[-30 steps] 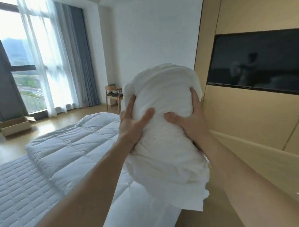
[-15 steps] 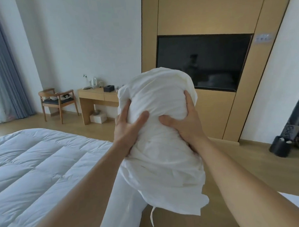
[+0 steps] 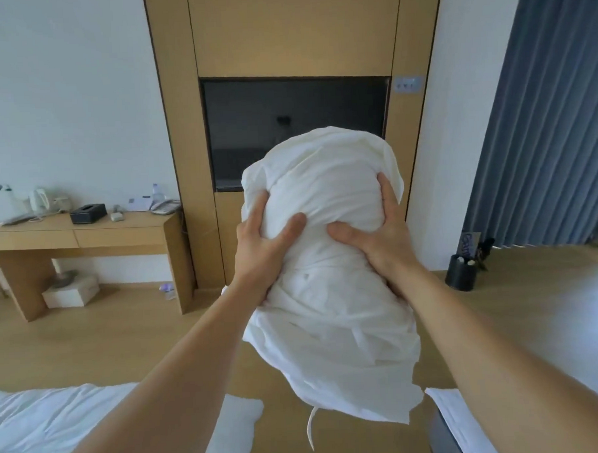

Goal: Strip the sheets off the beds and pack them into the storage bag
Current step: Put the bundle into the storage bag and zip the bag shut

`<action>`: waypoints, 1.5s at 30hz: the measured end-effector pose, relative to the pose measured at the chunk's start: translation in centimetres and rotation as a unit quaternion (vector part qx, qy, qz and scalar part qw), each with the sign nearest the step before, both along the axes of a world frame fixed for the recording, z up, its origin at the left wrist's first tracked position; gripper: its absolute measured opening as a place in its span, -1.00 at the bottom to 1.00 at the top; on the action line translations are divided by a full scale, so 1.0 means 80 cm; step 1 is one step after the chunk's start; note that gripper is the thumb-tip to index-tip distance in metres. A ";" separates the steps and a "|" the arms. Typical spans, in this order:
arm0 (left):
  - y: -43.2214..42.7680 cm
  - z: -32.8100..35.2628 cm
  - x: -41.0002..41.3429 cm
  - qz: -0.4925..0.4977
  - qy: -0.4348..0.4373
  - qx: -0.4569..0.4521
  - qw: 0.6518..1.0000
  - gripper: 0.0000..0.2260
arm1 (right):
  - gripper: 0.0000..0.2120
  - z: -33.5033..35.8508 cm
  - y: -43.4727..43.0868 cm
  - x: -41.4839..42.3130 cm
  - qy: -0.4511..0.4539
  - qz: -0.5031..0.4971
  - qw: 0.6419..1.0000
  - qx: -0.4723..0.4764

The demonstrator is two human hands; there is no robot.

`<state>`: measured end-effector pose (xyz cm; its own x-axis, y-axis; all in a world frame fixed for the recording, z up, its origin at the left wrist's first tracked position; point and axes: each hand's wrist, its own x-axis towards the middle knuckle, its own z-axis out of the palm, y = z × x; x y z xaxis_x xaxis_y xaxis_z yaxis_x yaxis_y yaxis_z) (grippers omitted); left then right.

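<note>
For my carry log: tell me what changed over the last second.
The person turned right: window and chair left the view, the television now faces straight ahead, desk at left, blue curtain at right. Unchanged: left hand and right hand grip the bundled sheet, held upright; nothing let go.

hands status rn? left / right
Left hand: fingers curled round the bundled white sheet, gripping it.
Right hand: grips the same bundle from the other side.
</note>
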<state>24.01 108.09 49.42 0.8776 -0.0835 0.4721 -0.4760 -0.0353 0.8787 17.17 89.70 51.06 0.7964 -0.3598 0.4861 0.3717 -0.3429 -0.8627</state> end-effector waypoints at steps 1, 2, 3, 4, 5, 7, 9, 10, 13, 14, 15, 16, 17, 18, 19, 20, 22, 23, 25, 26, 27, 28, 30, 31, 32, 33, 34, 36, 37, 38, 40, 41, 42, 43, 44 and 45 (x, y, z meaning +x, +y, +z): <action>-0.020 -0.001 0.020 -0.007 0.001 -0.001 1.000 -0.16 | 0.18 -0.001 -0.019 0.017 0.001 -0.013 1.000 -0.004; -0.040 -0.001 0.039 -0.013 0.005 0.000 1.000 -0.15 | 0.19 -0.002 -0.039 0.034 0.000 -0.021 1.000 -0.005; -0.060 -0.002 0.057 -0.019 0.005 -0.001 1.000 -0.15 | 0.19 -0.003 -0.059 0.052 -0.003 -0.025 1.000 -0.005; -0.082 -0.003 0.076 -0.025 0.004 -0.001 1.000 -0.15 | 0.19 -0.004 -0.079 0.069 -0.008 -0.028 1.000 -0.005; -0.103 -0.005 0.094 -0.030 0.003 0.000 1.000 -0.15 | 0.19 -0.007 -0.099 0.086 -0.011 -0.030 0.999 -0.005; -0.147 -0.004 0.127 -0.037 -0.002 0.004 0.999 -0.14 | 0.20 -0.009 -0.141 0.116 -0.017 -0.037 0.999 -0.005; -0.190 0.001 0.159 -0.043 -0.001 0.012 0.999 -0.13 | 0.20 -0.006 -0.183 0.145 -0.018 -0.042 0.999 -0.002; -0.210 0.004 0.174 -0.045 0.002 0.016 0.999 -0.12 | 0.21 -0.004 -0.203 0.159 -0.016 -0.045 0.999 -0.001; -0.264 0.012 0.222 -0.042 0.000 0.012 0.999 -0.14 | 0.22 0.004 -0.256 0.206 -0.020 -0.051 0.998 -0.011; -0.279 0.014 0.239 -0.041 0.001 0.010 0.999 -0.14 | 0.22 0.007 -0.272 0.223 -0.020 -0.049 0.998 -0.012; -0.293 0.014 0.255 -0.042 0.002 0.011 0.999 -0.14 | 0.22 0.008 -0.286 0.240 -0.020 -0.047 0.999 -0.011; -0.306 0.015 0.272 -0.045 0.003 0.012 0.999 -0.13 | 0.22 0.008 -0.299 0.258 -0.020 -0.044 0.999 -0.008; -0.319 0.015 0.289 -0.047 0.004 0.013 0.999 -0.13 | 0.22 0.007 -0.312 0.276 -0.020 -0.044 0.999 -0.006; -0.332 0.014 0.309 -0.047 0.004 0.015 0.999 -0.14 | 0.22 0.006 -0.326 0.295 -0.020 -0.047 0.999 -0.007; -0.345 0.014 0.330 -0.048 0.005 0.016 0.999 -0.14 | 0.22 0.004 -0.339 0.315 -0.021 -0.049 0.999 -0.007; -0.358 0.013 0.351 -0.049 0.007 0.017 0.999 -0.14 | 0.21 0.002 -0.352 0.335 -0.021 -0.050 0.998 -0.007; -0.385 0.009 0.396 -0.052 0.009 0.019 0.998 -0.13 | 0.21 -0.002 -0.378 0.378 -0.020 -0.055 0.998 -0.008; -0.399 0.007 0.419 -0.055 0.008 0.018 0.998 -0.13 | 0.21 -0.004 -0.391 0.400 -0.018 -0.061 0.998 -0.011; -0.432 0.003 0.468 -0.069 0.003 0.014 0.997 -0.12 | 0.20 -0.008 -0.420 0.443 -0.016 -0.080 0.997 -0.015; -0.449 0.002 0.494 -0.082 -0.002 0.011 0.997 -0.13 | 0.20 -0.009 -0.436 0.463 -0.019 -0.090 0.996 -0.014; -0.467 0.003 0.518 -0.097 -0.004 0.008 0.995 -0.14 | 0.19 -0.009 -0.452 0.483 -0.021 -0.099 0.995 -0.013; -0.485 0.004 0.541 -0.111 -0.003 0.006 0.994 -0.15 | 0.19 -0.007 -0.467 0.501 -0.017 -0.109 0.994 -0.011; -0.523 0.006 0.581 -0.135 -0.003 0.003 0.991 -0.17 | 0.18 -0.004 -0.498 0.532 -0.011 -0.134 0.991 -0.009; -0.543 0.008 0.600 -0.148 -0.006 0.000 0.989 -0.17 | 0.18 -0.002 -0.515 0.546 -0.011 -0.148 0.989 -0.009; -0.563 0.010 0.618 -0.160 -0.006 -0.002 0.987 -0.17 | 0.17 0.000 -0.532 0.558 -0.010 -0.160 0.987 -0.008; -0.583 0.012 0.634 -0.174 -0.004 -0.001 0.985 -0.17 | 0.16 0.002 -0.549 0.569 -0.007 -0.171 0.985 -0.005; -0.604 0.013 0.648 -0.190 -0.002 0.001 0.982 -0.17 | 0.16 0.003 -0.565 0.578 -0.005 -0.181 0.984 -0.002; -0.648 0.012 0.673 -0.214 0.002 0.003 0.977 -0.18 | 0.16 0.003 -0.603 0.595 -0.003 -0.203 0.979 -0.005; -0.670 0.011 0.685 -0.220 0.005 0.002 0.975 -0.17 | 0.16 0.002 -0.623 0.604 0.000 -0.215 0.977 -0.009; -0.693 0.010 0.695 -0.225 0.008 0.000 0.974 -0.16 | 0.17 0.002 -0.643 0.612 0.002 -0.227 0.974 -0.012; -0.741 0.007 0.715 -0.234 0.007 -0.004 0.972 -0.13 | 0.17 0.000 -0.685 0.628 0.002 -0.242 0.970 -0.011; -0.766 0.006 0.724 -0.238 0.005 -0.003 0.971 -0.10 | 0.17 -0.001 -0.708 0.636 0.003 -0.244 0.970 -0.008; -0.791 0.005 0.732 -0.241 0.003 -0.003 0.971 -0.09 | 0.17 -0.003 -0.732 0.644 0.004 -0.245 0.970 -0.004; -0.816 0.004 0.739 -0.242 0.003 -0.002 0.970 -0.09 | 0.17 -0.004 -0.755 0.650 0.004 -0.246 0.969 -0.001; -0.842 0.005 0.746 -0.243 0.001 -0.002 0.970 -0.09 | 0.18 -0.004 -0.780 0.657 0.001 -0.249 0.968 0.000; -0.868 0.007 0.753 -0.244 -0.002 -0.001 0.970 -0.10 | 0.18 -0.003 -0.805 0.663 -0.003 -0.251 0.968 0.000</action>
